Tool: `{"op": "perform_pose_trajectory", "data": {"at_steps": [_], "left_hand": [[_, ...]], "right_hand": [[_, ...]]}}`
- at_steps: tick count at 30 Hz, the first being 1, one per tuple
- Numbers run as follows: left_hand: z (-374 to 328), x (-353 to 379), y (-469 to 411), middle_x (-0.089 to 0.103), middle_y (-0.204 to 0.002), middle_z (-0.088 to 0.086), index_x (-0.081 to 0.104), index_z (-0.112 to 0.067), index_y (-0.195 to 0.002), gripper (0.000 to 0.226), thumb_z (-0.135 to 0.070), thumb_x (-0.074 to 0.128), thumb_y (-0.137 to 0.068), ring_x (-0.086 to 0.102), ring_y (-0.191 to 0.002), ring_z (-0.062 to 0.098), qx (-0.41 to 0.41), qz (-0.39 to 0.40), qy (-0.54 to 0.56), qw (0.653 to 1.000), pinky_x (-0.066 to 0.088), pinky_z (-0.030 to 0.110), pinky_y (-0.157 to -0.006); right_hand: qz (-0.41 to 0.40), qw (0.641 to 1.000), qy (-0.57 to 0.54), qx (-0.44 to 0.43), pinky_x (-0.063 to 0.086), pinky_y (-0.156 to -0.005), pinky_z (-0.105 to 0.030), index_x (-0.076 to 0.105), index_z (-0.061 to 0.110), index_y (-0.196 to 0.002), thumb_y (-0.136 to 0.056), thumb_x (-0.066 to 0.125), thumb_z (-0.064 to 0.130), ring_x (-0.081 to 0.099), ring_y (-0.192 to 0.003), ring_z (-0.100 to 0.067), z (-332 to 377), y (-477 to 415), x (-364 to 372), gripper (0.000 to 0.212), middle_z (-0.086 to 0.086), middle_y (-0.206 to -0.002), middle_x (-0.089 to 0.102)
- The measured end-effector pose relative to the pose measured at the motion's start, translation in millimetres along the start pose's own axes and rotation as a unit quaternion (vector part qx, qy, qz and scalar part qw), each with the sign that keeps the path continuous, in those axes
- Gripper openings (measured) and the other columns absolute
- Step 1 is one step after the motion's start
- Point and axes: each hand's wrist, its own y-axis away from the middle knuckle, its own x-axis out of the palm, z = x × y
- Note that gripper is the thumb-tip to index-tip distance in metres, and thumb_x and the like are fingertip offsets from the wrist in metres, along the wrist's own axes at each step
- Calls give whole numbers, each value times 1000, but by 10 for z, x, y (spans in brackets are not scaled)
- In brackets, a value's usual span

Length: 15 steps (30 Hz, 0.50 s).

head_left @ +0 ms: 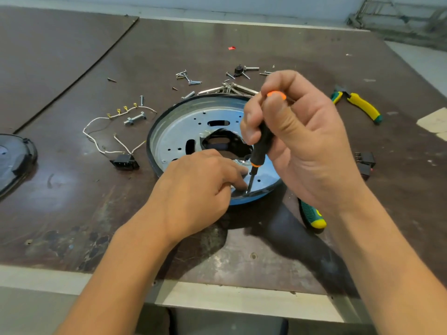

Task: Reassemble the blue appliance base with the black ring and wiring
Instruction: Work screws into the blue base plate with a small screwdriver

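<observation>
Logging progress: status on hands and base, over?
Right hand grips screwdriver, tip at blue base near rim. Left hand rests beside tip. Wiring lies apart, leftward.

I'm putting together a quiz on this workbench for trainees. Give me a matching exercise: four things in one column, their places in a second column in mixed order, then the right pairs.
Things
1. screwdriver
2. pliers
3. wiring
4. black cover

Places
A. lying left of the base
B. at the far left edge of the view
C. gripped in the right hand, tip at the base's near rim
D. lying to the right, beyond the right hand

Pairs: 1-C, 2-D, 3-A, 4-B
</observation>
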Motion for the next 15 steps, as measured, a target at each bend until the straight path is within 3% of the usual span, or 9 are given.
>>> {"op": "perform_pose_trajectory", "data": {"at_steps": [2, 4, 7, 9, 12, 14, 15], "left_hand": [[1, 4, 0, 66, -118, -27, 77, -35, -98, 52, -20, 34, -72, 54, -110, 3, 4, -4, -3, 1000, 50, 30, -80], [0, 7, -2, 66, -118, -26, 77, -34, -97, 52, -19, 34, -72, 55, -110, 4, 5, -8, -1, 1000, 51, 33, -81], [-7, 6, -5, 66, -120, -25, 77, -35, -97, 52, -20, 34, -72, 55, -111, 3, 2, -7, 0, 1000, 53, 36, -82], [-11, 5, -4, 65, -122, -25, 77, -35, -99, 52, -21, 34, -73, 54, -112, 3, 2, -7, -3, 1000, 53, 36, -83], [-14, 4, 3, 65, -120, -26, 77, -35, -98, 52, -21, 34, -73, 54, -111, 4, 7, -8, -10, 1000, 53, 38, -81], [-20, 1, 2, 67, -117, -25, 77, -35, -97, 52, -20, 34, -73, 56, -110, 6, 7, -12, -11, 1000, 53, 39, -80], [-28, -2, 0, 67, -116, -25, 77, -34, -97, 51, -20, 34, -73, 56, -109, 6, 6, -14, -9, 1000, 53, 40, -80]], "right_hand": [[9, 999, -26, 25, 45, -71, -29, 56, 5, -108, -103, 35, 25, 50, -74, -21, 10, 1, -7, 29, -9, -82, 56], [8, 1000, -13, 19, 47, -74, -28, 59, 2, -110, -105, 31, 16, 54, -78, -19, 4, 13, -33, 32, -7, -86, 60], [-16, 999, 38, -21, 52, -74, -30, 57, 3, -100, -95, 52, 3, 65, -78, -21, -24, 24, -17, 7, -9, -86, 66], [-46, 996, 57, -44, 53, -69, -30, 52, 7, -95, -89, 61, 1, 68, -71, -23, -50, 26, 1, 12, -12, -81, 66], [-24, 998, 48, -27, 44, -62, -29, 51, 10, -93, -94, 58, 19, 52, -62, -20, -52, 9, 45, 11, -9, -72, 56], [-9, 1000, 6, 5, 42, -64, -28, 55, 8, -100, -100, 44, 34, 47, -67, -20, -39, 5, 52, 29, -9, -76, 55], [-13, 1000, -9, 14, 44, -66, -28, 57, 6, -105, -104, 35, 33, 49, -72, -20, -38, 10, 37, 35, -9, -78, 57]]}}
